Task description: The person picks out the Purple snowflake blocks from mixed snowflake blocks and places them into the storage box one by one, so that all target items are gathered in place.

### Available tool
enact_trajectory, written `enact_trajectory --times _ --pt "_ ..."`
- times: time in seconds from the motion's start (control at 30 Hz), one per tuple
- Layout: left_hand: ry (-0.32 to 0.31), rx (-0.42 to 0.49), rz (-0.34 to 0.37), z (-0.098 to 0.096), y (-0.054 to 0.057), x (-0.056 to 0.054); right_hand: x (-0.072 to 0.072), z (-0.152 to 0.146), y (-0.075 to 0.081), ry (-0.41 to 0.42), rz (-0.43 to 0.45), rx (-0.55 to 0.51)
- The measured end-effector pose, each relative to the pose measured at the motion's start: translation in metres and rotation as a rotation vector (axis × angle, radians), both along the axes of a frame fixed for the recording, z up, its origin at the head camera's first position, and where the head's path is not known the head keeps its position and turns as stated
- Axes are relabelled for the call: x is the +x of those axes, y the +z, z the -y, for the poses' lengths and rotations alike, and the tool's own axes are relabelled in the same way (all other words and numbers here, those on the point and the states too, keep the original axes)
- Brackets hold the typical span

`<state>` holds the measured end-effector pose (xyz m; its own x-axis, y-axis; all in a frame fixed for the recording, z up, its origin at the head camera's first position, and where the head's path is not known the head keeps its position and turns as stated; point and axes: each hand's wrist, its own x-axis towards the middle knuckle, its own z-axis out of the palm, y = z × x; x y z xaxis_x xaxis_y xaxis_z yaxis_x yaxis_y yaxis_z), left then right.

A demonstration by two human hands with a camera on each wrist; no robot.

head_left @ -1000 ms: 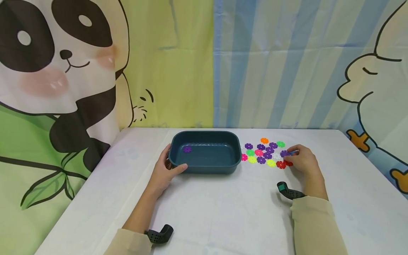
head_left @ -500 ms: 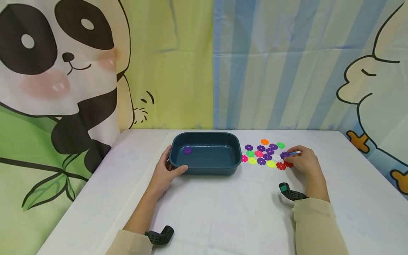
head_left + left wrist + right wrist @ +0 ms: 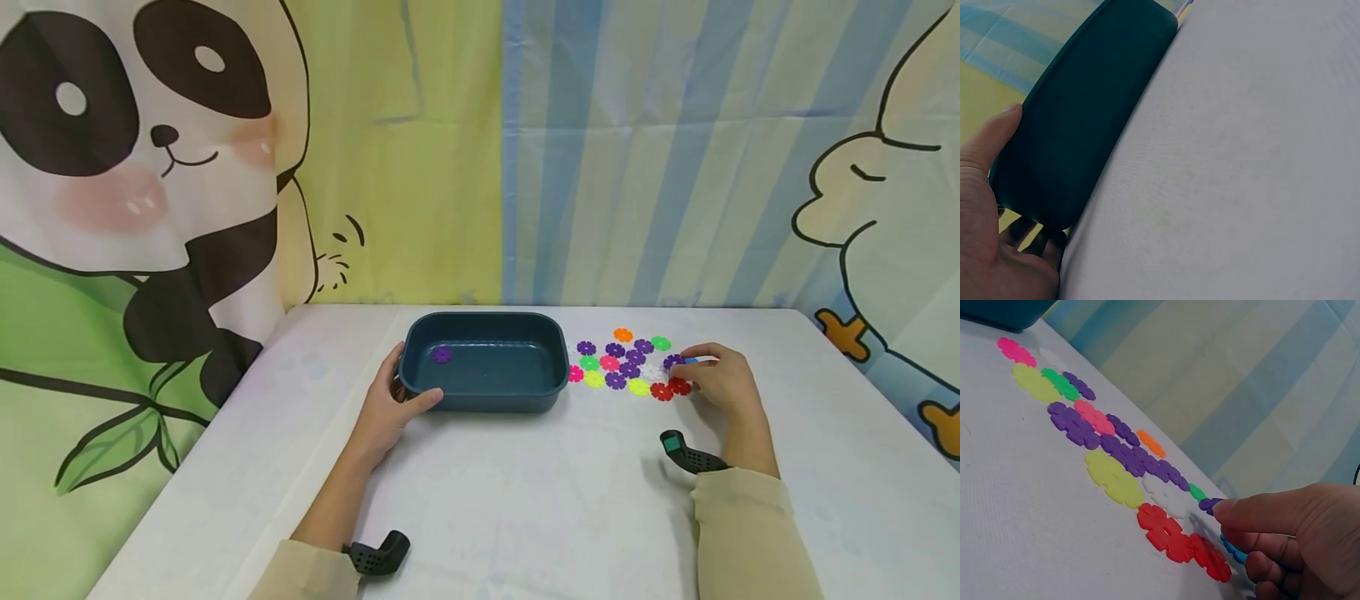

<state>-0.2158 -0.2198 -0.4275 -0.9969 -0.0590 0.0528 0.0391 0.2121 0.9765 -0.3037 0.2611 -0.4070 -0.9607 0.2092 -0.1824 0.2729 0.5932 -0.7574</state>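
Note:
A dark teal rectangular plastic basin (image 3: pixel 487 403) stands on the table, with one purple snowflake disc (image 3: pixel 442 356) inside at its left. My left hand (image 3: pixel 388 417) grips the basin's left end, thumb along the front side and fingers round the end; the left wrist view shows that thumb (image 3: pixel 1007 128) against the basin's wall. To the right, my right hand (image 3: pixel 723 379) pinches another purple snowflake disc (image 3: pixel 673 362) between thumb and fingers. Most of that piece is hidden by the thumb in the right wrist view. A blue disc (image 3: pixel 1233 549) shows below the thumb, beside the curled fingers.
Several flat snowflake discs lie right of the basin: red (image 3: pixel 662 392), yellow (image 3: pixel 639 387), purple (image 3: pixel 616 381), green (image 3: pixel 661 342), orange (image 3: pixel 623 334), pink (image 3: pixel 610 363) and white (image 3: pixel 1165 496). Behind the white table (image 3: pixel 525 500) hangs a printed curtain (image 3: pixel 637 167).
My right hand has shifted slightly right with the purple disc between its fingers, showing more of the red disc under it. The left hand and basin stay in place.

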Motion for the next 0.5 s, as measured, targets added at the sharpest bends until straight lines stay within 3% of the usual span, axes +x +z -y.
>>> enact_trajectory --times 0.5 --pt "0.001 -0.005 0.003 0.0 0.002 0.0 -0.004 0.017 0.003 -0.102 -0.096 -0.069"
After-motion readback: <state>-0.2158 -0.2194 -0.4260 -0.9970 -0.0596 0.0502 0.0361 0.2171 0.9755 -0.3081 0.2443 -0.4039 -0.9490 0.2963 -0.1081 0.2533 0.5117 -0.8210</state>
